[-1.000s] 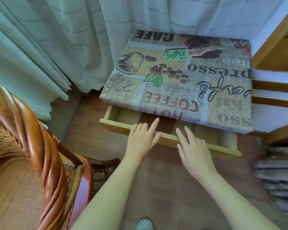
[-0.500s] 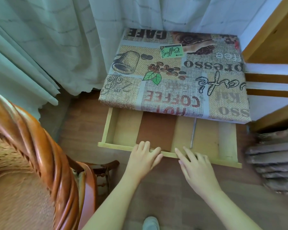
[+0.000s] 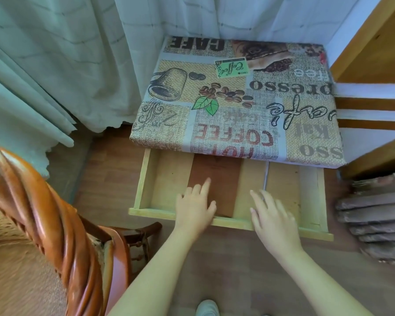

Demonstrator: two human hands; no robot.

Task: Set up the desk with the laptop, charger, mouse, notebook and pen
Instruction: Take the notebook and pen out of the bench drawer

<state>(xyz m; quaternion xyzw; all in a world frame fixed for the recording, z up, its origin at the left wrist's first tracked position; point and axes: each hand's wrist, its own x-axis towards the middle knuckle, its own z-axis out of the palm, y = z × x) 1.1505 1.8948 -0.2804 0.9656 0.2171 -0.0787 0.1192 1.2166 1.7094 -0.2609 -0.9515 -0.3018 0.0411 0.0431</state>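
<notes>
Two hands: both reach over the front rail of the pulled-out drawer (image 3: 146,212), which puts its contents in reach for us to lift onto the desk.
Chair: at the far left stands a wooden chair (image 3: 62,226) with a twisted back rail, turned aside from the desk, which leaves room to stand at the drawer.
Curtain: pale curtain (image 3: 55,65) hangs behind and left of the desk down to the floor.
Desk: the desk (image 3: 237,94) wears a coffee-print cloth and carries none of the task's things yet, so we judge the set-up barely begun.
Left hand: our left hand (image 3: 195,207) lies flat over the near end of the notebook (image 3: 214,179), fingers straight and slightly apart, index pointing away; it seems placed to slide or lift the book out, with no grip taken.
Notebook: brown, lying flat on the drawer floor, partly tucked under the desk edge.
Right hand: our right hand (image 3: 273,216) hovers with fingers spread and loose, tips at the near end of the pen (image 3: 265,176), nothing pinched.
Pen: a thin silvery stick lying lengthwise in the drawer, right of the notebook.
Missing: laptop, charger and mouse are not in view.
Far right: a stack of dark folded material (image 3: 374,215) sits on the floor beside the desk.
</notes>
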